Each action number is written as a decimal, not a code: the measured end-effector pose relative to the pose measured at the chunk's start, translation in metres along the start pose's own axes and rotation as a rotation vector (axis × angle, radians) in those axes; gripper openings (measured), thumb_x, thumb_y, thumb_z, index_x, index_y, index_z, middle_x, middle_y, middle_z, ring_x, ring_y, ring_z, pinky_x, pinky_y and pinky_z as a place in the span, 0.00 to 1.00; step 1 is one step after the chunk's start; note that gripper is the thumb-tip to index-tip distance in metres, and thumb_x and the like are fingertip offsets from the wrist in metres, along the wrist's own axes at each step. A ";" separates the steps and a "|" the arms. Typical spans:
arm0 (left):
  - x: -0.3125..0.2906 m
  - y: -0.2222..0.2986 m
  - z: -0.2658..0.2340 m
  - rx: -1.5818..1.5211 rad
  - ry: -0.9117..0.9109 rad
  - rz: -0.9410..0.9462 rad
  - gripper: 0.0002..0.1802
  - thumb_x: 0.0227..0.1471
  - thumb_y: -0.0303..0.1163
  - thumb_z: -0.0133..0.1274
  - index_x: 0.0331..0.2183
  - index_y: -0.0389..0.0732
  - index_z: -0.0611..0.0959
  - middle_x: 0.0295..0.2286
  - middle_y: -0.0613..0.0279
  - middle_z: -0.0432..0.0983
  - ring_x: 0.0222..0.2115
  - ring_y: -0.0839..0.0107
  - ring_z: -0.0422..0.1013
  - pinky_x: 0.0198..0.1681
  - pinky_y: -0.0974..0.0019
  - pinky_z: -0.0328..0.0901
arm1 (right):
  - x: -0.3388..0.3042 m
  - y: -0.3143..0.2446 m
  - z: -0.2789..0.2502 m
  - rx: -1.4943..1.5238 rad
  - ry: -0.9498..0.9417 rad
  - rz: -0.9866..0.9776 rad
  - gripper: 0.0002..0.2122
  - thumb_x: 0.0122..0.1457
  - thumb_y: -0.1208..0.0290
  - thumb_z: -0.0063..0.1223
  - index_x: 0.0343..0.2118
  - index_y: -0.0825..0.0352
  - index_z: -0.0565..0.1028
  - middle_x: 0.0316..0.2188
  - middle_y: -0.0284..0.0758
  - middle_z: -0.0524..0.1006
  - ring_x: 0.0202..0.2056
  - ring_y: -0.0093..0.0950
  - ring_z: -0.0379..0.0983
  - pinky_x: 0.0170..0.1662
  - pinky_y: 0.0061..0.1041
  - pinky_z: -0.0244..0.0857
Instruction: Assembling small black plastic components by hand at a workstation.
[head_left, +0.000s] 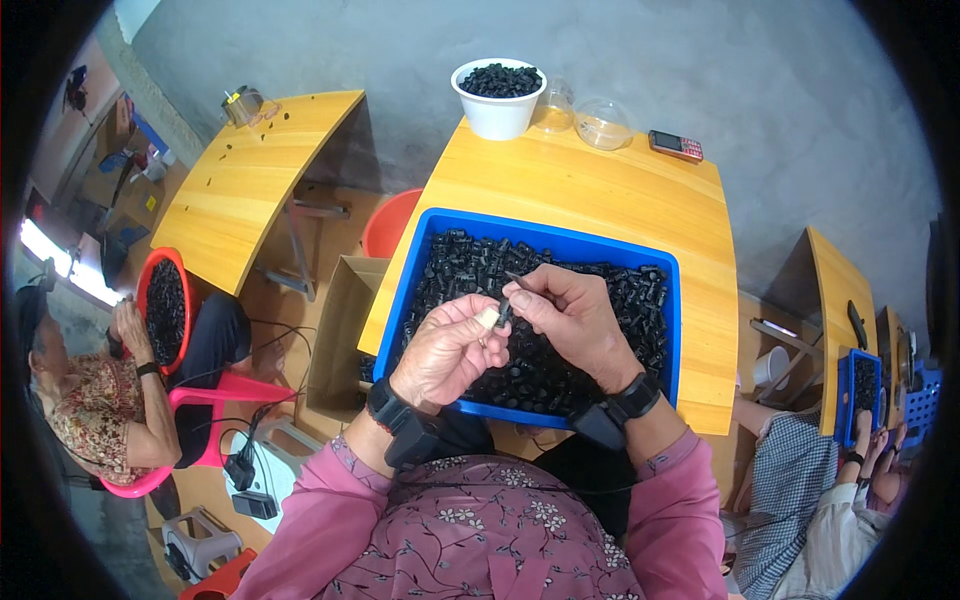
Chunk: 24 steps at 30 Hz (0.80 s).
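Over a blue tray [672, 330] of small black cylindrical parts [520, 378], my two hands meet near the middle. My left hand [445, 355] is closed, pinching a small black part [504, 315] between thumb and fingers. A pale beige cover [487, 317] wraps the tip of that thumb. My right hand [578, 325] is closed too, its thumb and forefinger gripping a thin dark pointed tool [516, 279] right beside the part. The tool's exact kind is too small to make out. Dark bands with black boxes circle both my wrists.
At the table's [600, 185] far edge stand a white tub [497, 118] of black pieces, clear plastic containers [603, 125] and a red-black phone [676, 146]. A cardboard box [345, 335] adjoins the tray's left. Co-workers sit left, beside a red basin [150, 290], and right.
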<state>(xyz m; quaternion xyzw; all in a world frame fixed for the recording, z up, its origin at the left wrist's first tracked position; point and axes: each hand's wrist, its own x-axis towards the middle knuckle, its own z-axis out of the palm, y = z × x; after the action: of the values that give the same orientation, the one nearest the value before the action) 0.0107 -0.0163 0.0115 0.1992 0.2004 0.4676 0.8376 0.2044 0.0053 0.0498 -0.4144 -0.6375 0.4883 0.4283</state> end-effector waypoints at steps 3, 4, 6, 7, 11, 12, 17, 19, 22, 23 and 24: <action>-0.001 0.001 0.004 -0.058 0.021 0.002 0.05 0.60 0.27 0.53 0.38 0.37 0.79 0.31 0.57 0.79 0.24 0.73 0.72 0.31 0.67 0.69 | 0.000 0.001 0.001 0.058 0.013 -0.117 0.07 0.56 0.74 0.60 0.36 0.71 0.79 0.26 0.30 0.80 0.29 0.14 0.72 0.35 0.17 0.68; -0.001 0.001 0.005 -0.058 0.021 0.000 0.05 0.60 0.27 0.53 0.38 0.37 0.79 0.31 0.57 0.79 0.24 0.73 0.72 0.31 0.67 0.69 | 0.000 0.003 0.001 0.058 0.014 -0.117 0.07 0.56 0.74 0.60 0.36 0.71 0.79 0.26 0.30 0.80 0.29 0.14 0.72 0.35 0.17 0.68; -0.001 0.001 0.007 -0.037 0.013 0.009 0.05 0.60 0.27 0.52 0.38 0.37 0.79 0.30 0.58 0.79 0.24 0.73 0.72 0.32 0.67 0.69 | 0.000 0.005 0.002 0.008 -0.043 -0.151 0.07 0.56 0.75 0.59 0.37 0.71 0.79 0.28 0.31 0.81 0.30 0.15 0.74 0.37 0.17 0.69; -0.001 0.001 0.006 -0.037 0.014 0.009 0.05 0.60 0.27 0.52 0.38 0.37 0.79 0.30 0.58 0.79 0.24 0.73 0.72 0.32 0.67 0.69 | 0.000 0.004 0.001 0.009 -0.043 -0.150 0.07 0.56 0.75 0.59 0.37 0.71 0.79 0.28 0.31 0.81 0.30 0.15 0.74 0.37 0.17 0.69; 0.000 0.001 0.006 0.020 0.011 -0.006 0.05 0.60 0.28 0.53 0.37 0.37 0.79 0.31 0.58 0.79 0.25 0.73 0.72 0.32 0.67 0.69 | -0.001 0.000 -0.001 -0.014 -0.043 -0.095 0.06 0.56 0.76 0.59 0.36 0.71 0.79 0.28 0.31 0.81 0.30 0.15 0.74 0.36 0.18 0.69; 0.000 0.001 0.006 0.044 0.016 -0.009 0.05 0.60 0.28 0.54 0.37 0.37 0.79 0.31 0.59 0.79 0.25 0.74 0.72 0.32 0.67 0.69 | -0.001 0.000 -0.001 -0.026 -0.042 -0.082 0.06 0.56 0.76 0.59 0.36 0.71 0.79 0.28 0.32 0.81 0.30 0.15 0.75 0.36 0.18 0.70; -0.002 0.002 0.006 0.011 -0.036 -0.071 0.06 0.59 0.28 0.54 0.38 0.37 0.78 0.30 0.60 0.77 0.26 0.76 0.69 0.31 0.70 0.65 | -0.002 -0.003 -0.001 -0.004 -0.064 -0.086 0.06 0.58 0.75 0.57 0.36 0.72 0.79 0.27 0.32 0.81 0.29 0.15 0.74 0.35 0.17 0.69; -0.001 0.002 0.006 -0.020 -0.055 -0.090 0.07 0.59 0.29 0.54 0.38 0.37 0.78 0.30 0.61 0.76 0.26 0.76 0.69 0.31 0.70 0.65 | -0.002 -0.004 -0.001 0.012 -0.069 -0.078 0.06 0.59 0.75 0.57 0.36 0.72 0.79 0.27 0.32 0.81 0.29 0.15 0.74 0.34 0.17 0.69; 0.000 0.002 0.005 -0.052 -0.020 -0.080 0.08 0.59 0.30 0.54 0.39 0.37 0.78 0.31 0.61 0.76 0.27 0.76 0.67 0.32 0.71 0.64 | -0.002 -0.004 -0.001 0.025 -0.013 -0.065 0.07 0.61 0.74 0.56 0.38 0.72 0.79 0.28 0.33 0.80 0.30 0.15 0.74 0.34 0.17 0.69; 0.000 0.002 0.004 -0.073 -0.009 -0.066 0.08 0.59 0.30 0.53 0.39 0.37 0.78 0.31 0.61 0.76 0.27 0.76 0.67 0.32 0.71 0.64 | -0.002 -0.008 -0.001 0.059 -0.003 -0.020 0.08 0.61 0.74 0.55 0.39 0.72 0.79 0.29 0.33 0.79 0.31 0.16 0.74 0.34 0.18 0.69; 0.000 0.002 0.005 -0.095 -0.001 -0.053 0.08 0.60 0.30 0.53 0.40 0.37 0.78 0.32 0.60 0.76 0.28 0.75 0.67 0.32 0.70 0.64 | -0.002 -0.010 -0.002 0.092 0.010 0.024 0.08 0.62 0.73 0.54 0.40 0.72 0.78 0.30 0.34 0.79 0.32 0.17 0.74 0.34 0.19 0.69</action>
<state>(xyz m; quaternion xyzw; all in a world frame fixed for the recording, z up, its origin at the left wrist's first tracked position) 0.0115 -0.0163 0.0165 0.1541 0.1827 0.4540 0.8583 0.2054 0.0020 0.0599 -0.4044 -0.6073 0.5201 0.4440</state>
